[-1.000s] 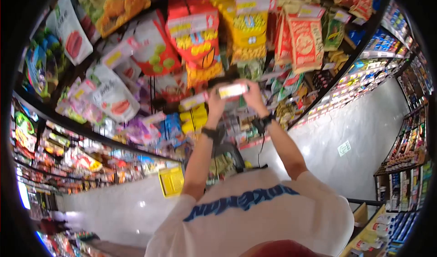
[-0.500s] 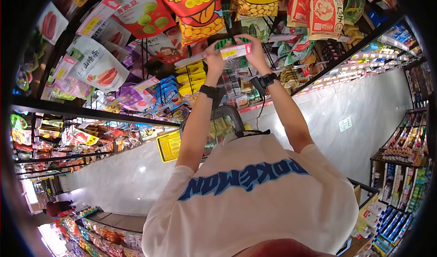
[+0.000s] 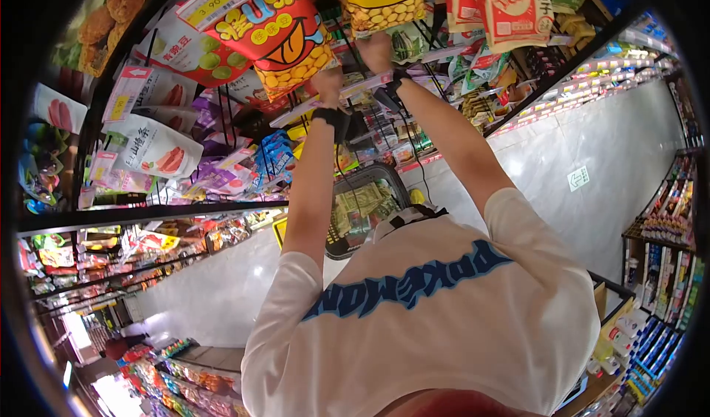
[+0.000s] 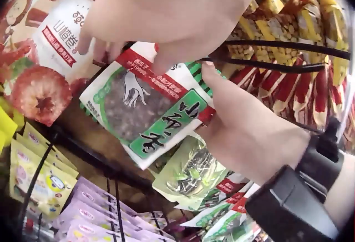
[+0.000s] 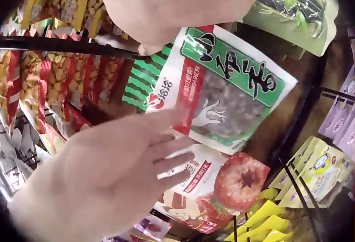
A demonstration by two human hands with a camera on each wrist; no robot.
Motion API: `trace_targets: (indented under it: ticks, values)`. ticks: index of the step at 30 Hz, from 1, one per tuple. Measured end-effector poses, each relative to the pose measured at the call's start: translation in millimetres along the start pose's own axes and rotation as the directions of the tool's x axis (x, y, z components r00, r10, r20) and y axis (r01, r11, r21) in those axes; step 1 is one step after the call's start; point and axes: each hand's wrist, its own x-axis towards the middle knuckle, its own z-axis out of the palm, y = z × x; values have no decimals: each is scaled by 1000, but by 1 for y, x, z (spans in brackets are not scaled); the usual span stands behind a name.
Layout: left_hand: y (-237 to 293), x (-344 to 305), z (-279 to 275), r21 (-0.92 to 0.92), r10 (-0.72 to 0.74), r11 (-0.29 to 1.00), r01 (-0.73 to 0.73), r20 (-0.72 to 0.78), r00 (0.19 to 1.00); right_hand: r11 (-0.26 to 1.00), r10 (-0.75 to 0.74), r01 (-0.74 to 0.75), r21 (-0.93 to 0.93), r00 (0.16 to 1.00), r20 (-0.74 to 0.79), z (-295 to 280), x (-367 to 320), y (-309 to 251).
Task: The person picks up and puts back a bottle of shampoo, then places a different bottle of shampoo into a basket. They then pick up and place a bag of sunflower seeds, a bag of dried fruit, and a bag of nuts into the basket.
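We read POKÉMON on the white shirt (image 3: 436, 343), 3.90 on a price tag (image 3: 225, 1), 怪U味 on the red bag (image 3: 277, 43), 山楂条 on the white pouch (image 3: 159, 147), 山楂卷 on the fruit-printed packet (image 4: 58, 39), 小而香 and 洽洽 on the green-and-white packet (image 5: 224, 89); an arrow marks the floor sign (image 3: 578, 178).

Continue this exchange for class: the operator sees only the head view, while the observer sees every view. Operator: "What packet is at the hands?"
Observer: A green and white packet with a small hand drawn on its front.

Operator: How does the right hand meet it?

Observer: In the left wrist view, the right hand has its thumb on the packet's striped end.

Operator: And the left hand?

Observer: In the right wrist view, the left hand has its fingers stretched out before the packet, not curled round it; I cannot tell whether they touch.
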Motion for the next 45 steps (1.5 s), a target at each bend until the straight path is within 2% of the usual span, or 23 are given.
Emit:
trace_targets:
  ticks: [1, 2, 4, 6, 8, 10, 12, 16, 20, 21, 22, 24, 25, 26, 28, 30, 31, 35, 36, 39, 40, 42, 45]
  values:
    - [-17, -12, 5, 182, -201, 968, 176, 130, 971, 999, 37, -36, -21, 999, 29, -2, -4, 3]
    - [-38, -32, 6, 111, -328, 943, 313, 165, 930, 996, 76, -73, -44, 994, 73, -3, -13, 6]
    - [-39, -92, -32, 17, -332, 935, 354, 385, 861, 982, -83, 109, 157, 983, -161, -13, -38, 11]
    - [-58, -162, -73, -362, -268, 793, 490, 515, 814, 978, -150, 170, 123, 976, -160, -26, -70, 36]
    - [-76, -238, -122, -335, -389, 728, 598, 517, 763, 993, -61, 66, 97, 997, -57, -41, -108, 58]
    - [-79, -297, -179, -125, -640, 628, 768, 480, 600, 995, 56, -60, 76, 996, 63, -59, -158, 66]
    - [-98, -359, -218, -207, -811, 334, 919, 435, 393, 996, 52, -37, -86, 981, 185, -65, -204, 99]
    - [-114, -464, -267, -95, -933, 264, 960, 229, 279, 994, 24, 40, -105, 839, 544, -75, -292, 153]
    - [-163, -589, -256, -44, -941, 205, 978, 265, 210, 973, 217, -43, -226, 498, 839, -64, -363, 161]
    - [-157, -589, -253, -38, -969, 136, 990, 202, 141, 960, 279, -124, -251, 378, 883, -55, -385, 176]
    - [-162, -598, -251, 30, -961, 167, 986, 229, 155, 935, 337, -199, -292, 249, 908, -47, -402, 191]
    - [-179, -613, -229, 104, -979, 76, 992, 198, 54, 925, 374, -75, -373, 4, 927, -21, -432, 200]
    - [-187, -617, -221, 169, -968, 194, 966, 194, 160, 918, 394, -12, -396, -79, 916, -9, -450, 211]
    - [-205, -625, -210, 208, -965, 166, 964, 236, 115, 915, 404, 54, -400, -159, 901, 11, -469, 228]
    - [-238, -647, -182, 281, -943, 111, 953, 332, 12, 953, 270, 194, -235, -179, 946, 42, -517, 285]
    - [-249, -645, -179, 522, -867, 443, 729, 456, 201, 933, 266, 306, -190, -229, 937, 89, -555, 304]
    - [-270, -680, -163, 509, -727, 602, 616, 667, 159, 900, 341, 380, -214, -306, 889, 107, -568, 296]
    - [-249, -705, -129, 683, -694, 671, 290, 715, -78, 828, 491, 548, -119, -607, 625, 169, -663, 414]
    - [-244, -709, -125, 694, -712, 665, 274, 701, -48, 794, 571, 594, -125, -661, 486, 177, -693, 457]
    - [-236, -724, -124, 665, -712, 679, 311, 700, 59, 639, 723, 704, -310, -411, 556, 179, -772, 526]
    - [-235, -720, -122, 669, -702, 677, 307, 712, -5, 577, 761, 728, -369, -317, 566, 177, -791, 531]
    - [-232, -722, -122, 664, -707, 677, 317, 706, 33, 465, 827, 759, -456, -189, 530, 169, -815, 532]
    - [-229, -733, -117, 667, -716, 682, 301, 693, 86, 398, 868, 721, -567, -97, 486, 172, -811, 501]
